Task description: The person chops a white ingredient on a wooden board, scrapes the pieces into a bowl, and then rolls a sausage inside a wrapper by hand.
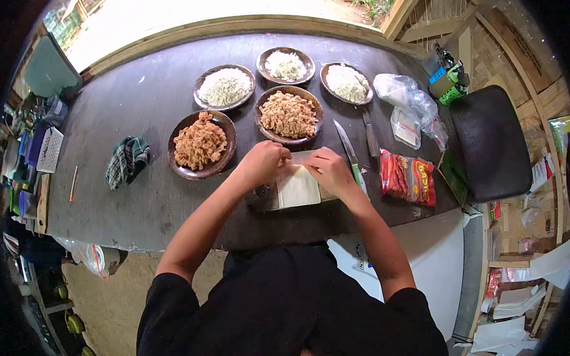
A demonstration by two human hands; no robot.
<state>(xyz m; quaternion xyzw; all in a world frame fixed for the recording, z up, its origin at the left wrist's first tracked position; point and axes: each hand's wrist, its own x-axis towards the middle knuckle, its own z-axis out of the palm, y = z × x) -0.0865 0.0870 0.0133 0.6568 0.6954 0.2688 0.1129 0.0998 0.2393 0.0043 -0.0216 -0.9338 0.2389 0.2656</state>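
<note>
A pale, square, thin wrapper sheet (pixel 299 189) lies on a flat board or tray (pixel 328 194) near the table's front edge. My left hand (pixel 264 162) is closed, its fingertips pinching at the sheet's upper left corner. At the upper right corner my right hand (pixel 328 170) is closed too, thumb and fingers pressed together on the sheet's edge. Just beyond my hands stands a brown bowl (pixel 259 121) of light brown crumbly filling. To the left, another brown bowl (pixel 173 158) holds darker orange-brown chunks. A knife with a green and white handle (pixel 358 176) lies beside my right hand.
Three plates with whitish shreds, a left one (pixel 199 100), a back one (pixel 262 69) and a right one (pixel 324 70), stand farther back. On the right are a dark-handled knife (pixel 371 137), a red packet (pixel 405 179) and clear plastic bags (pixel 411 98). A checked cloth (pixel 127 161) lies left.
</note>
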